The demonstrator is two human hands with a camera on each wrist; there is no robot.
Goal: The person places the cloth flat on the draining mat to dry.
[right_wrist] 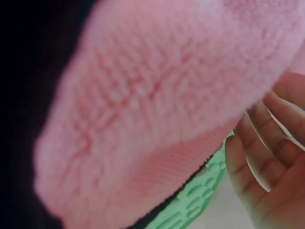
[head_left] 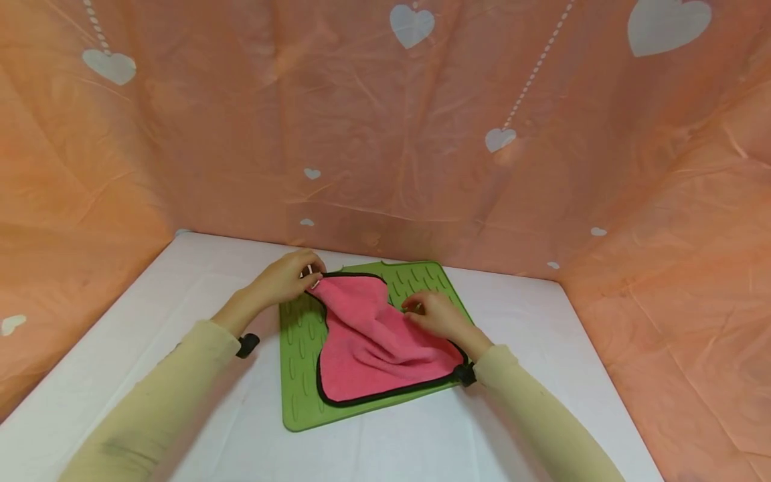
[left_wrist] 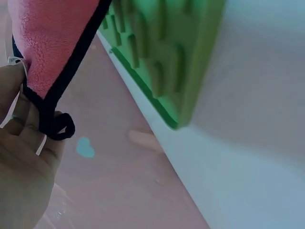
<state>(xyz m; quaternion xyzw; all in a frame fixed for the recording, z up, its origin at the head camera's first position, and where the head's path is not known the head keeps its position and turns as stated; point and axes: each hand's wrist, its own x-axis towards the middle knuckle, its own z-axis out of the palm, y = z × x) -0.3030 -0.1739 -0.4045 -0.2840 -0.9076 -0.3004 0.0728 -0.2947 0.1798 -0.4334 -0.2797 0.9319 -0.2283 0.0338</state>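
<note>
A pink plush cloth (head_left: 367, 335) with black trim lies rumpled over a green mat (head_left: 295, 402) with raised ridges. At its far left corner my left hand (head_left: 292, 276) pinches the cloth, lifting that corner. A black hanging loop (left_wrist: 59, 126) and a small white tag (left_wrist: 18, 60) show at this corner in the left wrist view. My right hand (head_left: 442, 314) is at the cloth's right side, over the mat. In the right wrist view its fingers (right_wrist: 240, 167) are fairly straight beside a raised fold of the cloth, which hides some fingertips.
The mat lies on a white table (head_left: 241, 415). Orange-pink sheeting with pale hearts (head_left: 385, 167) rises behind the table and along both sides. Black wrist straps (head_left: 247, 345) show at the sleeve cuffs.
</note>
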